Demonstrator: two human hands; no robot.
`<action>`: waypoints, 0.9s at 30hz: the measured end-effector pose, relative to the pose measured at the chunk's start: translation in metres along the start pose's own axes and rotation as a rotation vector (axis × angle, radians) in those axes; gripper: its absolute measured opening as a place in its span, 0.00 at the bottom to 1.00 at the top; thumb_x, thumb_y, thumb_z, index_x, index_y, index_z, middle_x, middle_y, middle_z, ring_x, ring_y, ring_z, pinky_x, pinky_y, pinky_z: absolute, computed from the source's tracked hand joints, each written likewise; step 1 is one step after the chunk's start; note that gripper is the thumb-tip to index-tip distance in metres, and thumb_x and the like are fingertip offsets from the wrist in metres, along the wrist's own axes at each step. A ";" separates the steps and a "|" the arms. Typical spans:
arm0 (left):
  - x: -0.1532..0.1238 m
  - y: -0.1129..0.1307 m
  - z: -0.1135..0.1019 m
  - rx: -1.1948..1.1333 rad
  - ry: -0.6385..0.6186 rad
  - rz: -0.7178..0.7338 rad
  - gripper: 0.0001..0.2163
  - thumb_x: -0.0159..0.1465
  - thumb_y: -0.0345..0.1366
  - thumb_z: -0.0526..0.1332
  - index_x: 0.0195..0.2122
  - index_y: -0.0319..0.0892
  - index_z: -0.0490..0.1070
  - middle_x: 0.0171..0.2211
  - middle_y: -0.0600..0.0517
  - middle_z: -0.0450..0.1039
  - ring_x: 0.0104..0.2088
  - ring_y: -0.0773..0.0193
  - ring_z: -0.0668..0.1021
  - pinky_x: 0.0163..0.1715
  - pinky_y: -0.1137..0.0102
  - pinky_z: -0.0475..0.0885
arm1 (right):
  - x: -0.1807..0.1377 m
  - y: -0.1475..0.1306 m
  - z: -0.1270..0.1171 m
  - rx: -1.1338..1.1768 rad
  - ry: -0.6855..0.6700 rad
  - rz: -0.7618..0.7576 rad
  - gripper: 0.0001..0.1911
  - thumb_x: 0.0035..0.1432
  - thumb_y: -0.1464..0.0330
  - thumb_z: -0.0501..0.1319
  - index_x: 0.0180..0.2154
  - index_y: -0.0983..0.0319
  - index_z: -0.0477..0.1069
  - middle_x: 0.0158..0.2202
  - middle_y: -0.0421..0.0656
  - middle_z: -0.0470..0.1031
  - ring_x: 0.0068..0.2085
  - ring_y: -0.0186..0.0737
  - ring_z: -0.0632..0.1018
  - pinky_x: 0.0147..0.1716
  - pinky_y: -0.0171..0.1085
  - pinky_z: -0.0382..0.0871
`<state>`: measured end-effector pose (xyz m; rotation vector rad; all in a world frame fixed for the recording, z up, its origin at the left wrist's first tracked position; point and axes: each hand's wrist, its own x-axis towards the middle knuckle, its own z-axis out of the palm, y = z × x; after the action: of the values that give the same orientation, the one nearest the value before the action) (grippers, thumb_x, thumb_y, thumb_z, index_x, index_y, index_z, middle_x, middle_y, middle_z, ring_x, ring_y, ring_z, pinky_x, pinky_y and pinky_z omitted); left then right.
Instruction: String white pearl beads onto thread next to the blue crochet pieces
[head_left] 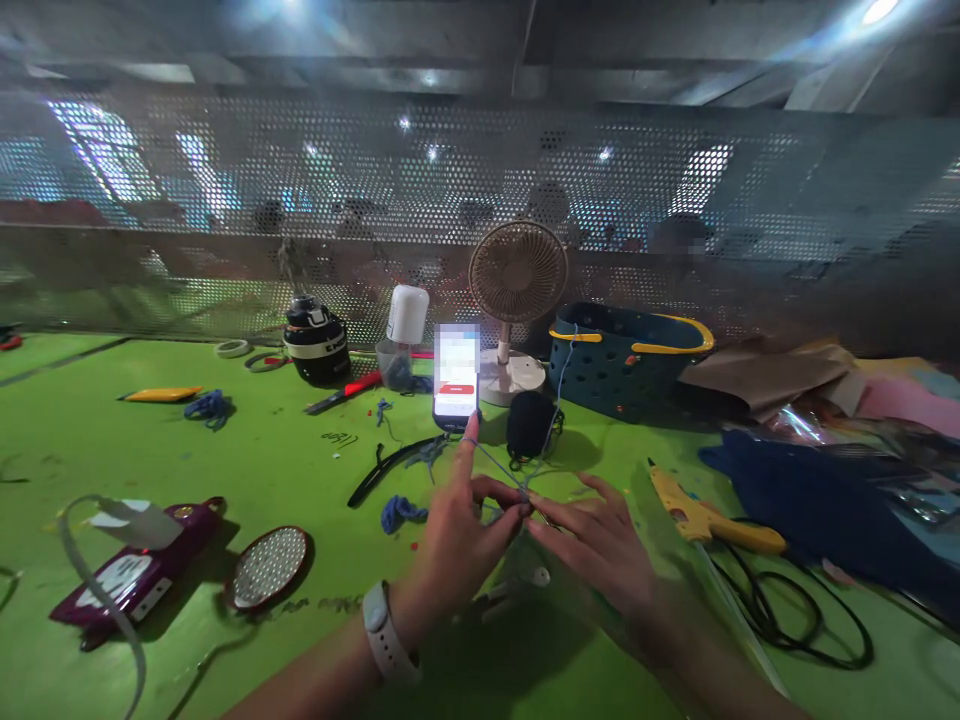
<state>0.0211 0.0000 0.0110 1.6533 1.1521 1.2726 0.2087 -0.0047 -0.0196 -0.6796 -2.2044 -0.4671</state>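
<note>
My left hand (465,530) pinches a small piece of blue yarn (523,497) between thumb and middle finger. Its index finger points up with a strand looped over it. Fingertips of my right hand (589,535) meet the left ones at the same spot, closed on what looks like a thin crochet hook (549,516), mostly hidden. From there the strand runs up past a dark yarn ball (531,425) to the blue basket (622,365). Just beyond the raised finger stands a lit phone (456,375).
A small fan (517,270) stands behind the phone. Left lie a red-handled knife (345,392), black bottle (316,340), blue yarn scraps (401,513), purple power strip (142,570) and a round studded object (268,568). Right are a yellow glue gun (709,515), its cable, and dark cloth (832,510).
</note>
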 end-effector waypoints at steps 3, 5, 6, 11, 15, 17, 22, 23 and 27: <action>0.000 0.001 0.000 -0.026 -0.023 -0.005 0.43 0.58 0.31 0.65 0.67 0.41 0.37 0.30 0.55 0.79 0.35 0.61 0.80 0.53 0.57 0.66 | 0.004 -0.001 0.001 0.072 0.100 0.066 0.14 0.67 0.70 0.50 0.50 0.57 0.69 0.46 0.44 0.79 0.42 0.39 0.79 0.59 0.50 0.59; -0.001 0.001 0.000 -0.029 -0.036 0.008 0.43 0.58 0.31 0.65 0.68 0.40 0.36 0.30 0.55 0.79 0.36 0.61 0.80 0.52 0.58 0.66 | 0.006 -0.001 0.001 0.112 0.144 0.092 0.14 0.67 0.70 0.50 0.49 0.56 0.69 0.44 0.44 0.80 0.40 0.39 0.79 0.57 0.50 0.61; -0.001 0.001 0.000 -0.028 -0.039 0.018 0.43 0.58 0.31 0.65 0.68 0.41 0.36 0.31 0.54 0.79 0.36 0.61 0.80 0.51 0.59 0.67 | 0.006 -0.001 0.000 0.133 0.140 0.095 0.14 0.67 0.71 0.50 0.49 0.57 0.70 0.43 0.44 0.80 0.40 0.39 0.80 0.56 0.50 0.62; -0.004 -0.004 0.005 -0.053 -0.014 0.045 0.43 0.59 0.30 0.65 0.68 0.42 0.36 0.32 0.53 0.79 0.35 0.61 0.79 0.44 0.63 0.71 | 0.007 -0.003 -0.005 0.197 0.108 0.119 0.15 0.64 0.73 0.51 0.49 0.58 0.70 0.45 0.45 0.80 0.41 0.40 0.79 0.56 0.51 0.60; -0.004 -0.005 0.007 -0.128 -0.026 -0.021 0.44 0.58 0.32 0.66 0.68 0.42 0.36 0.31 0.53 0.79 0.34 0.60 0.80 0.44 0.62 0.71 | 0.007 -0.005 -0.004 0.187 0.141 0.157 0.18 0.59 0.77 0.56 0.49 0.55 0.71 0.43 0.41 0.80 0.40 0.40 0.80 0.54 0.52 0.63; -0.004 -0.005 0.006 -0.148 -0.032 -0.048 0.45 0.57 0.32 0.66 0.68 0.43 0.35 0.31 0.53 0.79 0.34 0.60 0.80 0.43 0.62 0.71 | 0.008 -0.005 -0.004 0.206 0.150 0.160 0.20 0.55 0.78 0.59 0.48 0.55 0.71 0.41 0.41 0.81 0.38 0.40 0.80 0.54 0.53 0.64; -0.003 -0.002 0.005 -0.110 -0.022 -0.038 0.45 0.57 0.31 0.66 0.68 0.42 0.36 0.31 0.54 0.79 0.34 0.60 0.79 0.44 0.62 0.70 | 0.015 -0.004 -0.011 0.237 0.140 0.127 0.20 0.53 0.79 0.61 0.48 0.59 0.70 0.41 0.45 0.81 0.36 0.41 0.80 0.52 0.54 0.66; -0.003 -0.001 0.005 -0.109 -0.018 -0.036 0.44 0.58 0.30 0.65 0.68 0.42 0.36 0.30 0.54 0.79 0.34 0.61 0.79 0.45 0.62 0.70 | 0.016 -0.005 -0.013 0.230 0.141 0.130 0.19 0.53 0.79 0.61 0.47 0.60 0.71 0.41 0.45 0.81 0.36 0.41 0.80 0.52 0.53 0.66; -0.003 0.000 0.005 -0.126 0.011 -0.045 0.43 0.58 0.29 0.65 0.68 0.42 0.36 0.30 0.54 0.78 0.34 0.61 0.79 0.44 0.62 0.71 | 0.020 -0.007 -0.016 0.216 0.122 0.154 0.17 0.55 0.80 0.60 0.46 0.61 0.71 0.40 0.45 0.81 0.38 0.40 0.80 0.52 0.52 0.66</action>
<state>0.0253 -0.0027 0.0091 1.5219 1.0869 1.3004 0.2028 -0.0121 0.0050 -0.6784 -2.0333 -0.1835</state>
